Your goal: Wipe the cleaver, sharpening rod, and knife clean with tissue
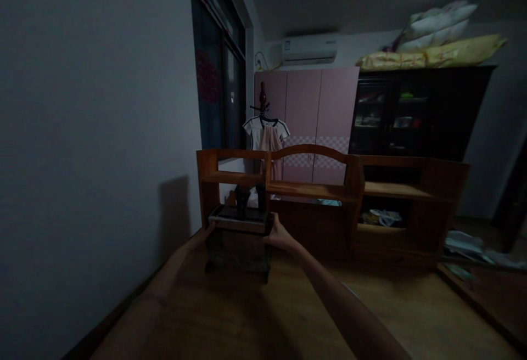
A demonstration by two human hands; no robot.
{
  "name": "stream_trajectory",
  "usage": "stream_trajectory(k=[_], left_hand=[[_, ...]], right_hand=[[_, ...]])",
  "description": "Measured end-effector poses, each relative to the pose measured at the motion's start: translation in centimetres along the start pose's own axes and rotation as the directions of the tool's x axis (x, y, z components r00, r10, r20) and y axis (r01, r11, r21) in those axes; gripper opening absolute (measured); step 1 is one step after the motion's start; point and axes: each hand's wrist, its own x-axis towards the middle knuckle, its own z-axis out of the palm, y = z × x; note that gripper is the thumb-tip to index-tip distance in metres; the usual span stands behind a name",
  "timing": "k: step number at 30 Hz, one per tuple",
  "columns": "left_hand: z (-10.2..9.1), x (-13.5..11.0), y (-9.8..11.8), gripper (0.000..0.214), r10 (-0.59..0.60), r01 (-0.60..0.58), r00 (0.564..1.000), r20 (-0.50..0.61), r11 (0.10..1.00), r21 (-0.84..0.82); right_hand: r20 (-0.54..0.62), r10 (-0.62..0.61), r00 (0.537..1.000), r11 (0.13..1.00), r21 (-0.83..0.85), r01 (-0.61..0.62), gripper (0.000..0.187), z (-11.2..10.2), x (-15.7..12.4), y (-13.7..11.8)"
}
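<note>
A dark box-like stand point(239, 250) with a pale strip along its upper front edge is on the wooden boards, close to the headboard. On its flat top is a black upright piece point(242, 202), whose kind I cannot make out in the dim light. My left hand point(211, 229) grips the stand's left upper corner, its fingers mostly hidden. At the right upper corner, my right hand point(280, 234) is closed around the edge, with the thumb side up. Both arms reach forward from the bottom of the view.
A wooden headboard point(313, 191) with open shelves runs across behind the stand. A plain wall point(102, 129) rises close on the left. Plastic-wrapped items point(381, 217) lie in a right-hand shelf. Further back are a pink wardrobe point(302, 102), hanging clothes point(256, 132) and a dark cabinet point(448, 113).
</note>
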Motion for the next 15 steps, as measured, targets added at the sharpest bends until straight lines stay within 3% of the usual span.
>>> stream_trajectory(k=[5,8,12,15], left_hand=[[0.4,-0.2,-0.4,0.059,0.023,-0.023,1.0,-0.006,0.997,0.077],[2.2,-0.5,-0.3,0.061,0.041,-0.042,0.999,0.014,0.994,0.106],[7.1,-0.7,-0.3,0.062,0.098,-0.105,0.994,0.057,0.986,0.132],[12.7,-0.7,-0.2,0.062,0.127,-0.141,0.987,0.1,0.979,0.15]], right_hand=[[-0.001,0.03,1.0,0.999,0.017,-0.03,0.088,-0.9,-2.9,-2.6],[0.006,0.078,0.997,0.996,0.032,-0.078,0.09,-2.9,-4.8,-4.2],[-0.002,0.089,0.996,0.996,0.031,-0.089,0.09,-7.7,-7.3,-7.6],[-0.003,0.07,0.998,0.994,-0.084,-0.07,0.095,-13.0,-9.3,-10.9]])
